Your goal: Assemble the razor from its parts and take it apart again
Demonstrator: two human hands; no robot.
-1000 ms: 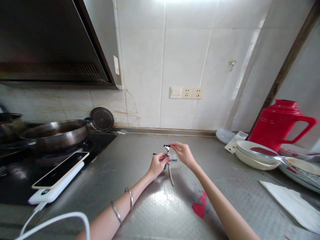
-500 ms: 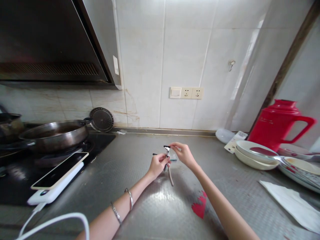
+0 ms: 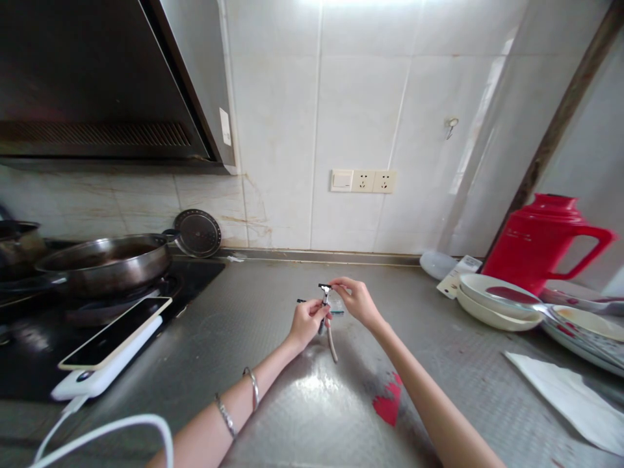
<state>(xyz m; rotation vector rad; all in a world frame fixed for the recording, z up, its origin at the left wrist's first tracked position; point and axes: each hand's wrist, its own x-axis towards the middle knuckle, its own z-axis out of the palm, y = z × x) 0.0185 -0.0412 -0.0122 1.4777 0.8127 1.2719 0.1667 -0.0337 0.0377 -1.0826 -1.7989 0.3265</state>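
My left hand (image 3: pixel 306 322) is closed round the handle of a razor (image 3: pixel 325 292), which stands upright with its black head on top and a silvery neck below. With fingers bent together, my right hand (image 3: pixel 357 300) pinches at the right end of the razor's head. A thin beige strip (image 3: pixel 332 341) extends downward beneath my left fingers; its upper end is hidden. Another small dark piece (image 3: pixel 301 301) sticks out beside my left knuckles, too small to name. Just behind the hands lies a clear item with a teal edge (image 3: pixel 337 312), partly covered.
On the left, a phone (image 3: pixel 117 333) rests on a white power bank (image 3: pixel 110 364) with a cable, near a steel pan (image 3: pixel 110 263) on the stove. Plates (image 3: pixel 497 318), a red thermos jug (image 3: pixel 541 244) and a white paper (image 3: pixel 560 396) occupy the right. A red scrap (image 3: pixel 388 403) lies in front.
The razor's neck shows a little more squarely to the camera now. Both hands keep nearly the same place and grip.
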